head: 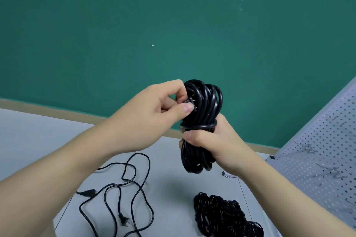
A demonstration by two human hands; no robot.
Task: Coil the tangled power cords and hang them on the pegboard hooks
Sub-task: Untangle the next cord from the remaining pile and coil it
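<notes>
My right hand (217, 140) is gripping a coiled black cord bundle (201, 121) around its wrapped middle, holding it upright above the tabletop (38, 131), while my left hand (154, 109) is pinching the plug (189, 102) at the bundle's upper part between thumb and fingers. Below them I am seeing a loose tangled cord (123, 188) sprawling on the left and another bundled cord (221, 213) lying nearer the right. The white pegboard (317, 159) with its metal hooks (310, 149) is leaning at the right, before the green wall (173, 25).
</notes>
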